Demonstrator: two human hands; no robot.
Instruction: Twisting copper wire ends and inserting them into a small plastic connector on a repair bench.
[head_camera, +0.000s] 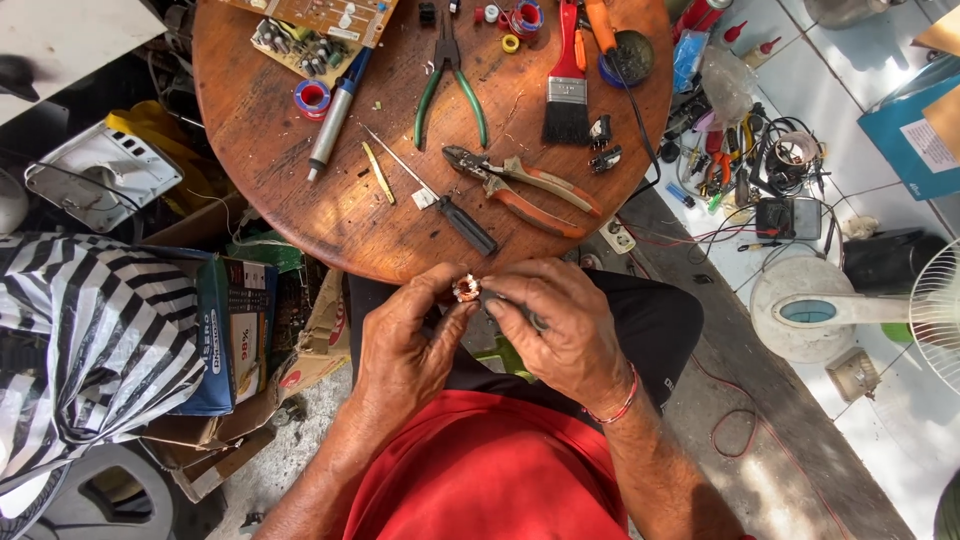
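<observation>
Just off the near edge of the round wooden counter (300, 190), the left hand (405, 345) and right hand (560, 325) pinch a small copper-wound motor part (466, 289), seemingly light, rigid, with fragile windings, best gripped by its ends.

Red shirt (480, 470), dark shorts (650, 320) — thin red cord bracelet (620, 408) on the right wrist.

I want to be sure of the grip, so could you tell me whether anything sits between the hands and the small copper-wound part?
Nothing visible does: the left hand and right hand both pinch the copper-wound part directly.
</observation>
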